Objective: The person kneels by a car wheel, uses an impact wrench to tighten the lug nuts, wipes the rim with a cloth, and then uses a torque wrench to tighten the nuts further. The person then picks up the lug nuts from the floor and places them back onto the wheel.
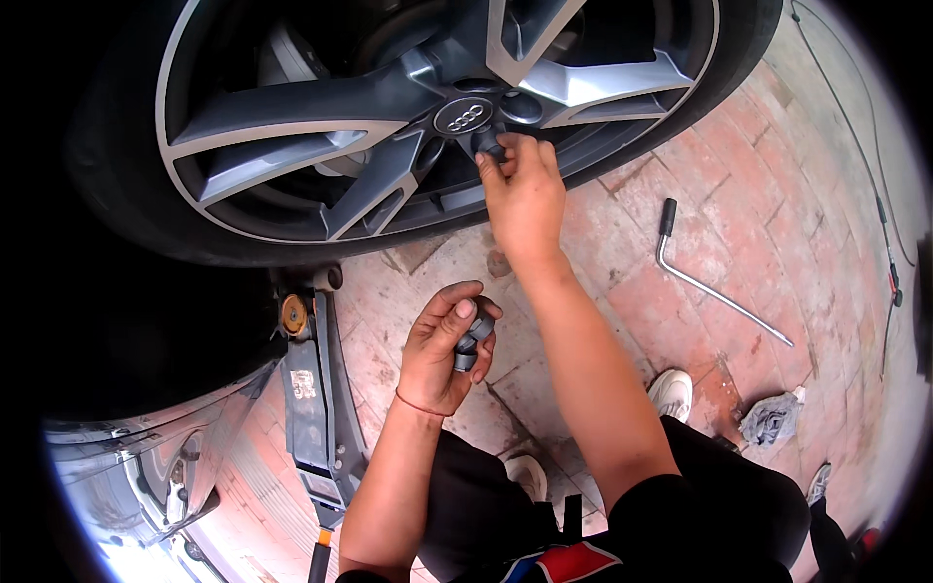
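A car wheel with grey and silver spokes (292,107) and a black tyre fills the upper part of the head view. Just below its round centre cap (464,116), the fingertips of my right hand (527,199) pinch a small dark lug bolt cap (491,146) against the hub. The fingers partly cover that cap. Lower and to the left, my left hand (434,355) is half curled, palm up. Several dark grey lug bolt caps (476,335) rest in its fingers, some of them partly hidden.
A floor jack (309,408) stands left of my left forearm, its head at the car's underside. On the red brick paving lie an L-shaped wheel wrench (714,287) and a grey crumpled cloth (771,420). A thin cable (880,209) runs along the right; another person's shoe (819,483) is lower right.
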Demonstrator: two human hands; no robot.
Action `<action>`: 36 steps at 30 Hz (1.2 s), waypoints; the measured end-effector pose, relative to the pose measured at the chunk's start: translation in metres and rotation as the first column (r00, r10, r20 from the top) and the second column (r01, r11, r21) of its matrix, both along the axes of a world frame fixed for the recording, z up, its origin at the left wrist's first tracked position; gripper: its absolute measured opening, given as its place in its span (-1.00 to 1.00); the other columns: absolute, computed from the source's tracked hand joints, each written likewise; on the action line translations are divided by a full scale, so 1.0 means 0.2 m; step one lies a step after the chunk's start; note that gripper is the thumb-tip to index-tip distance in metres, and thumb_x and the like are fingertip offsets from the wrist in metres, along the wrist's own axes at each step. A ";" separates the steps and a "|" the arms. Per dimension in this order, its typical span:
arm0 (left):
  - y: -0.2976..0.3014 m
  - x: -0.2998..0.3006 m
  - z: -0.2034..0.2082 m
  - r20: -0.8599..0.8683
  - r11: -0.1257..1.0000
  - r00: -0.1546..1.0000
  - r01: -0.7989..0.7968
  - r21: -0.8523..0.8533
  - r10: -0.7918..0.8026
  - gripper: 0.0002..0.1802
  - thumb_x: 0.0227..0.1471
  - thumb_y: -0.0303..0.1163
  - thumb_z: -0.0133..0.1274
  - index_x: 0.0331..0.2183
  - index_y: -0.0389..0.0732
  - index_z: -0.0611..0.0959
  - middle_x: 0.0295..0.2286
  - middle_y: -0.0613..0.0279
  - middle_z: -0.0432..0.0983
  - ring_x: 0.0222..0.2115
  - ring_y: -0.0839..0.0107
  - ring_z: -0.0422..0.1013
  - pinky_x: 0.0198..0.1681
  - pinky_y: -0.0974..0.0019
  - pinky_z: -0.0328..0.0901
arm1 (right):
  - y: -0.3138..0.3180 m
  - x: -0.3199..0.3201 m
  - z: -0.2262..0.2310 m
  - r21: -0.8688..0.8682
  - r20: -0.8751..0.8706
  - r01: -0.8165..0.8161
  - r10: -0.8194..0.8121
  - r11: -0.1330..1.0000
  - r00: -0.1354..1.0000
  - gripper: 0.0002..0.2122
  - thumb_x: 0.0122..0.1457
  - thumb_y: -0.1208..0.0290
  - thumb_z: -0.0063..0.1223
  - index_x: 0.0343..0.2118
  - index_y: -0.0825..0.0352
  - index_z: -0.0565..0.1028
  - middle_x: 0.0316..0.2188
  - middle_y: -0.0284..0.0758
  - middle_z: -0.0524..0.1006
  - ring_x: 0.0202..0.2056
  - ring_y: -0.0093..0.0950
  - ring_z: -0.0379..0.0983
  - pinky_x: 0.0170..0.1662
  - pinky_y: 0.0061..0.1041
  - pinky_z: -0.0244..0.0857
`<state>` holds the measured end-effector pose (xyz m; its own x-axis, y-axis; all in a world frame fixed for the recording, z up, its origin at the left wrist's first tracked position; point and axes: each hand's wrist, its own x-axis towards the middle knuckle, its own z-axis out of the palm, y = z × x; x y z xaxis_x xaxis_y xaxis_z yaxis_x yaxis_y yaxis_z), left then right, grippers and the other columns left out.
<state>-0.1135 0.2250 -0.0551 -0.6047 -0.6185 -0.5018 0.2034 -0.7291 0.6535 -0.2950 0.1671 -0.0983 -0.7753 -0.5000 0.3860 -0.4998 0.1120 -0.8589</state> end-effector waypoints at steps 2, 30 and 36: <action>0.00 0.02 0.01 0.058 0.999 0.998 -0.027 -0.019 0.028 -0.70 0.25 -0.26 0.09 -0.04 -0.14 0.58 -0.27 0.07 0.53 -0.52 0.41 0.39 -0.70 0.48 0.23 | -0.04 0.03 -0.03 -0.034 0.115 0.017 -0.013 0.999 0.993 -0.71 0.06 0.38 0.38 -0.22 0.37 0.52 -0.40 -0.29 0.48 -0.46 -0.44 0.46 -0.34 -0.46 0.39; -0.06 0.05 -0.09 0.180 0.998 0.981 -0.063 -0.031 0.067 -0.75 0.22 -0.29 0.12 -0.09 -0.16 0.57 -0.29 0.06 0.55 -0.55 0.40 0.41 -0.67 0.45 0.24 | -0.17 -0.04 -0.11 -0.091 0.443 0.132 -0.078 0.987 0.893 -0.53 -0.06 0.41 0.48 -0.13 0.37 0.43 -0.28 -0.26 0.42 -0.34 -0.38 0.36 -0.19 -0.38 0.34; -0.08 0.00 -0.08 0.137 0.993 0.984 -0.115 -0.001 0.114 -0.67 0.24 -0.20 0.11 -0.07 -0.18 0.53 -0.31 0.09 0.53 -0.57 0.44 0.37 -0.65 0.47 0.21 | -0.07 -0.13 -0.03 0.001 0.321 0.005 -0.005 1.000 0.947 -0.49 -0.05 0.29 0.48 -0.13 0.41 0.41 -0.21 -0.21 0.40 -0.33 -0.36 0.37 -0.18 -0.34 0.36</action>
